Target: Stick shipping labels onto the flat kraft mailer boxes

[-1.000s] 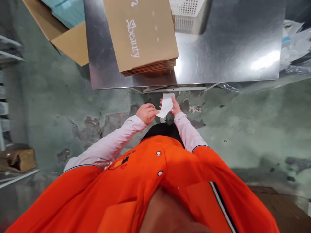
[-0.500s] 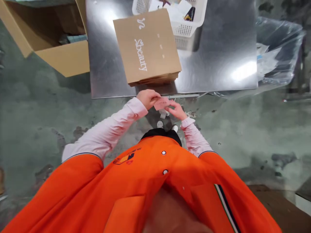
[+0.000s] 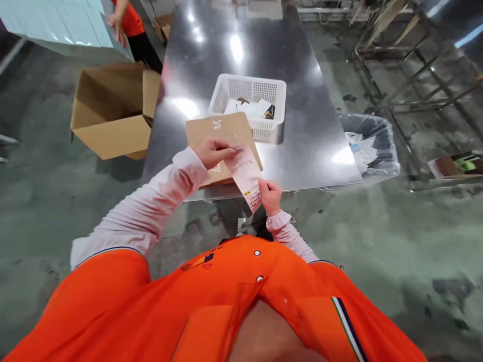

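Observation:
I hold a long printed paper slip (image 3: 246, 173) stretched between both hands, over the near edge of a steel table (image 3: 302, 130). My left hand (image 3: 213, 152) pinches its upper end, just above a stack of flat brown cardboard sheets (image 3: 219, 131). My right hand (image 3: 270, 195) pinches its lower end, in front of the table edge. The slip's printed side faces up. Behind the stack stands a white plastic basket (image 3: 249, 98) with papers and small items inside.
An open cardboard box (image 3: 113, 113) sits on the floor left of the table. A bin lined with clear plastic (image 3: 372, 146) stands at the table's right corner. Another person in orange (image 3: 128, 25) stands at the far left. Metal frames lie at the far right.
My view has lifted from the floor to the whole table. The slip, earlier folded small between my hands, is now pulled out long, my left hand raised over the cardboard stack.

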{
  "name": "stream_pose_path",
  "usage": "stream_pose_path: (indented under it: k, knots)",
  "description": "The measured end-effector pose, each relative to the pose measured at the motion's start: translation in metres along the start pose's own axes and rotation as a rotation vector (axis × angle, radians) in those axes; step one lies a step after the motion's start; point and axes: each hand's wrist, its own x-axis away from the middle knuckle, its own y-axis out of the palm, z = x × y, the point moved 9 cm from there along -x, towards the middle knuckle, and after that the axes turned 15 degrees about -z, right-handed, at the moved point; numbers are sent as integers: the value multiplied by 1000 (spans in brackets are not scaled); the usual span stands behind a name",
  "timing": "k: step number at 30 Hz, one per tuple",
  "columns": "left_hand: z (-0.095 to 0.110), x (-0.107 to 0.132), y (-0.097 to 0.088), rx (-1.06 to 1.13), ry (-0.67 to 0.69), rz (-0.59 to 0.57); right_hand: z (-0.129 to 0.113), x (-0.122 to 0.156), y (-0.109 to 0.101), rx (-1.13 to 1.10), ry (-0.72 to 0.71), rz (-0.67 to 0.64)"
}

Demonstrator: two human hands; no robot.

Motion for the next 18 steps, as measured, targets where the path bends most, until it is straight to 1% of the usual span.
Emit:
stream_pose_path:
  k: [1, 2, 4, 6, 7, 8, 9, 10, 12, 13, 14, 16, 18]
  knots:
    - [-3, -16, -10, 15, -25, 13, 1, -10, -13, 2, 3, 59]
    - [-8, -35, -24, 42, -54, 53, 2, -22, -26, -3, 16, 109]
    - [-18, -77, -63, 85, -118, 217, 9, -47, -51, -37, 60, 161]
    - [-30, -126, -104, 57, -203, 404, 18, -72, -67, -73, 96, 135]
    - [-35, -153, -120, 8, -258, 476, 22, -83, -72, -88, 100, 107]
    - [-40, -180, -133, -51, -319, 531, 26, -92, -74, -102, 94, 74]
    - [-45, -206, -141, -110, -372, 564, 31, -99, -74, -116, 88, 39]
    - [-50, -232, -145, -163, -416, 574, 36, -104, -72, -137, 88, 4]
    - [-59, -277, -144, -250, -482, 546, 45, -109, -66, -196, 108, -47]
    - [-62, -294, -141, -284, -507, 519, 49, -110, -63, -227, 125, -66]
    - [-64, -306, -137, -320, -532, 501, 51, -111, -61, -253, 141, -86]
    - [-60, -317, -125, -381, -544, 457, 49, -113, -59, -284, 164, -130]
    - [-50, -311, -106, -416, -506, 384, 39, -116, -59, -277, 169, -184]
